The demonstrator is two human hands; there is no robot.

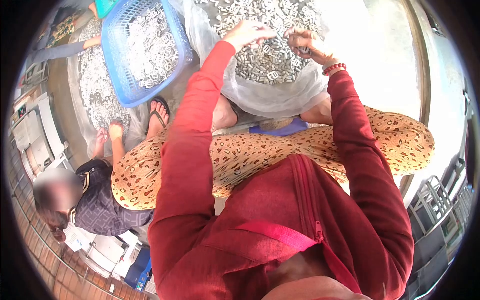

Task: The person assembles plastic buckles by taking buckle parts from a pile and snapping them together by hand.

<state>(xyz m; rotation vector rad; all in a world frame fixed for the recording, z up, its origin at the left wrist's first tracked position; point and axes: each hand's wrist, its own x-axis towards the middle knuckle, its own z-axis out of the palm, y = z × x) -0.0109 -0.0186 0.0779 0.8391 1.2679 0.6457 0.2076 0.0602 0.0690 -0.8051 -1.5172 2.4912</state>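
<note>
Over a heap of small grey metal pieces (pixel 270 67), my left hand (pixel 248 34) reaches in from the left. Its fingers point right and look pinched together; whatever lies at their tips is too small to make out. Facing it, close but apart, my right hand (pixel 306 44) has its fingers curled inward, and any piece in them is hidden. Short cylinders and flat, slotted buckle-like pieces are mixed in the heap. Beneath it spreads a translucent plastic sheet (pixel 280 100), gathered up at the near edge.
At the left, a blue basket (pixel 111 75) holds many buckle-like pieces. Beyond it, more pieces (pixel 102 95) lie on another plastic sheet. A person (pixel 107 205) sits at the lower left, with bare hands near that sheet. Another person's arm (pixel 62 51) touches the basket. Stacked metal frames (pixel 432 200) stand right.
</note>
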